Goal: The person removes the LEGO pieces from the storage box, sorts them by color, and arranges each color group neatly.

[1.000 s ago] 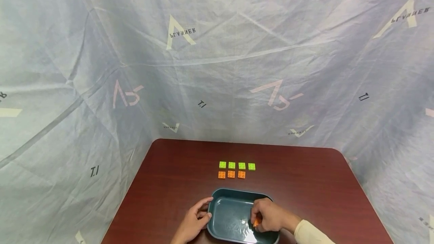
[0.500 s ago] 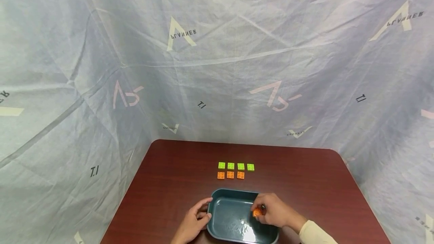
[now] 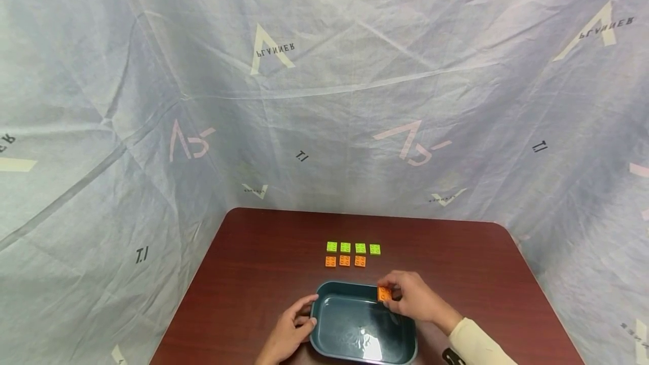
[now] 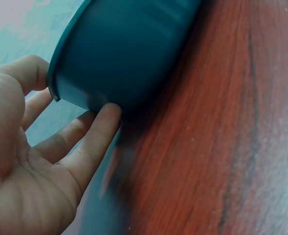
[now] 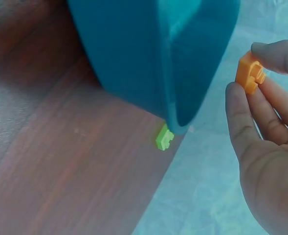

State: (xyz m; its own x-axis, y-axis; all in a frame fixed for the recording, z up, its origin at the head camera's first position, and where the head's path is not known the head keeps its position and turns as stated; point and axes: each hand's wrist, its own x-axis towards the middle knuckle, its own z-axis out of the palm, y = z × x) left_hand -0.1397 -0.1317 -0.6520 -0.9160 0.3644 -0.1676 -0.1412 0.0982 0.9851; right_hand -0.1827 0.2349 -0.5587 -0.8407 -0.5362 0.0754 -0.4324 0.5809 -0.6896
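Note:
In the head view, a dark teal tray (image 3: 350, 325) sits near the front of the table. My left hand (image 3: 288, 328) rests against its left side, with fingertips touching the outer wall and rim; the left wrist view shows these fingers (image 4: 92, 147) fairly straight. My right hand (image 3: 413, 297) pinches an orange toy building brick (image 3: 384, 294) between thumb and fingertips, above the tray's far right part. Close up in the right wrist view, the brick (image 5: 250, 73) is held by its edges, its studs showing, apart from the tray.
Beyond the tray, a row of three orange bricks (image 3: 345, 261) lies on the dark red table (image 3: 263, 258). Behind it runs a row of several lime green bricks (image 3: 346, 248). Grey printed sheeting (image 3: 324, 128) hangs around the table's back and sides.
My right hand has lifted the orange brick from inside the tray up toward its far right rim. The left hand stays at the tray's left side.

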